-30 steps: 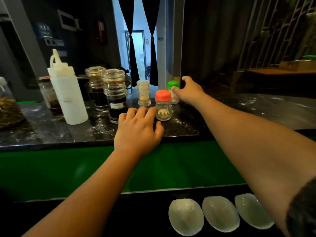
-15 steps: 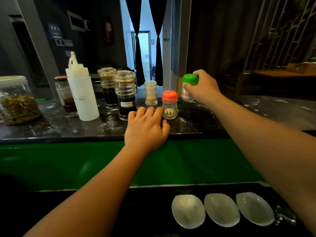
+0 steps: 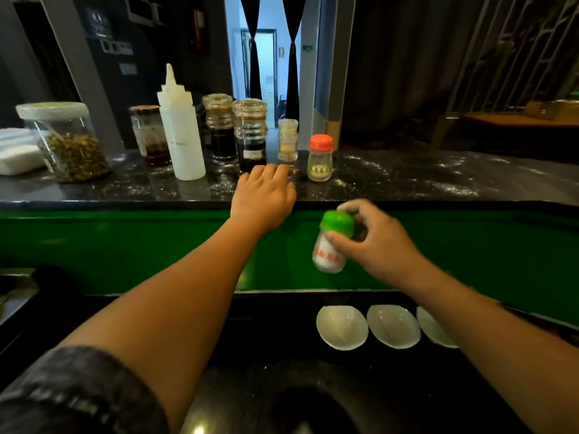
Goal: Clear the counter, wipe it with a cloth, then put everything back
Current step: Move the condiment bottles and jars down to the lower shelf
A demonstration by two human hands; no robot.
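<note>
Head view: the right hand point(image 3: 380, 245) gripped the green-capped shaker point(image 3: 327, 260), thumb and fingers curled round it, holding it tilted in the air just below the counter point(image 3: 407, 180) edge. The left hand point(image 3: 263, 200) lay palm down on the counter's front edge, fingers straight and together, arm stretched forward.

I count one orange-capped shaker point(image 3: 320, 158), one green-capped shaker point(image 3: 331, 245), two ribbed jars of dark liquid point(image 3: 250, 133), one small ribbed jar point(image 3: 287, 140), one white squeeze bottle point(image 3: 181, 133), one red-stained jar point(image 3: 149, 134), one big jar of dried bits point(image 3: 67, 144), three white bowls point(image 3: 341, 330), two hands point(image 3: 263, 195) point(image 3: 379, 245)
</note>
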